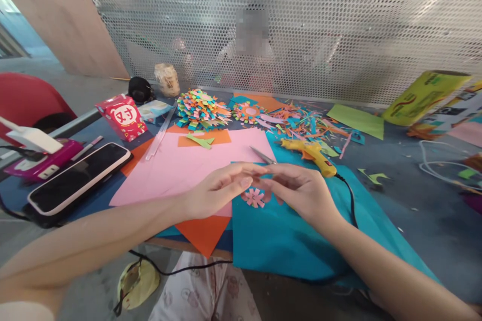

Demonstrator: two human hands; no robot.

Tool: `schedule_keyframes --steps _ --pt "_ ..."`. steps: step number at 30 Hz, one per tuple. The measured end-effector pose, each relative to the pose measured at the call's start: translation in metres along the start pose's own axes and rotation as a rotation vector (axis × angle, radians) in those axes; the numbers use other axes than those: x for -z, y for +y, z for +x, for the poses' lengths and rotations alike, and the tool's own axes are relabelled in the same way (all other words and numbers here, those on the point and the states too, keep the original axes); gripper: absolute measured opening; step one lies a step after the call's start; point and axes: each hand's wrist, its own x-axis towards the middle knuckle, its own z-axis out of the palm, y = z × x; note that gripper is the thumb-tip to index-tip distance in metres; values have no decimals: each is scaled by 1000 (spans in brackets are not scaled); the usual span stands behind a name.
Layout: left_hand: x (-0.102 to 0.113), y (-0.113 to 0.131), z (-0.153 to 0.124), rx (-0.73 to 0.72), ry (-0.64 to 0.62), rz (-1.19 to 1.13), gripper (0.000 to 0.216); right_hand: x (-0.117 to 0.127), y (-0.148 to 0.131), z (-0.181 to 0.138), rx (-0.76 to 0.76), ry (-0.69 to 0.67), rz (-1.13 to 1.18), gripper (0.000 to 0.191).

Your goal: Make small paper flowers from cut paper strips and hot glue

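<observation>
My left hand (pixel 222 188) and my right hand (pixel 303 193) meet at the fingertips above the blue paper sheet (pixel 286 246). Both have fingers curled in a pinch, and what is between them, if anything, is hidden. Just below the fingertips shows a small pink paper flower (pixel 255 197) with cut petals; whether fingers touch it I cannot tell. Behind the hands a scissors blade (pixel 262 154) points away. A yellow hot glue gun (pixel 311 153) lies beyond my right hand. Under my left forearm is a pink paper sheet (pixel 158 175).
A fringed multicoloured paper ball (pixel 201 110), a flat paper flower (pixel 247 112) and a heap of paper strips (pixel 309 123) lie at the back. A phone (pixel 79 178), purple power strip (pixel 56 158) and red packet (pixel 122 117) are left. A yellow roll (pixel 425 95) stands right, before a perforated metal panel (pixel 301 25).
</observation>
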Motion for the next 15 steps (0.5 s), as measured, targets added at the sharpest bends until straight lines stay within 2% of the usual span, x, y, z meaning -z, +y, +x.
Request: schedule_keyframes --steps 2,5,8,12,15 --pt "-1 3 0 32 -37 -3 33 1 -1 -1 26 1 18 9" --pt "2 5 1 62 -22 45 38 5 -5 1 26 4 26 17" --pt "7 6 3 20 96 89 40 11 -7 5 18 40 24 29" --pt "15 7 8 -45 308 72 29 20 -11 8 80 71 53 35" --pt "21 5 12 -97 446 66 21 33 -20 9 166 155 -72 39"
